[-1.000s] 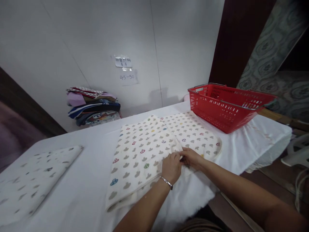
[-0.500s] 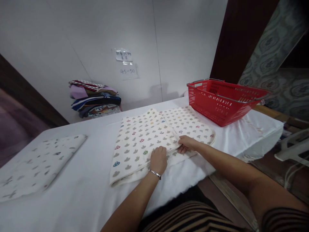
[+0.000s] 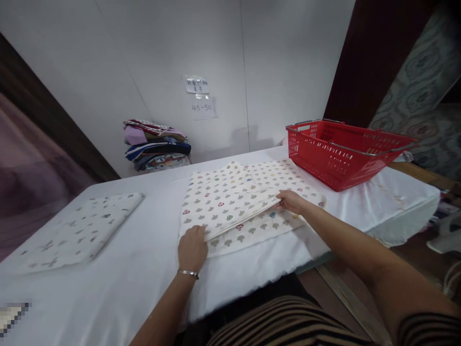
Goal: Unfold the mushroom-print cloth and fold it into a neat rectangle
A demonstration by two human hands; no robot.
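A cream cloth with small grey and coloured mushroom prints (image 3: pixel 230 197) lies partly folded on the white table (image 3: pixel 137 269) in front of me. My left hand (image 3: pixel 192 247) pinches the near left corner of its upper layer, lifted slightly off the lower layer. My right hand (image 3: pixel 291 201) grips the near right edge of that same layer. A bracelet sits on my left wrist.
A red plastic basket (image 3: pixel 342 151) stands at the right rear of the table. A folded cloth of the same print (image 3: pixel 82 230) lies at the left. A stack of folded fabrics (image 3: pixel 156 146) rests against the white wall, below two paper notes (image 3: pixel 200 98).
My hands were together at the middle of the near edge; the left has slid to the left corner, the right stays at the right, and the upper layer's near edge is now lifted.
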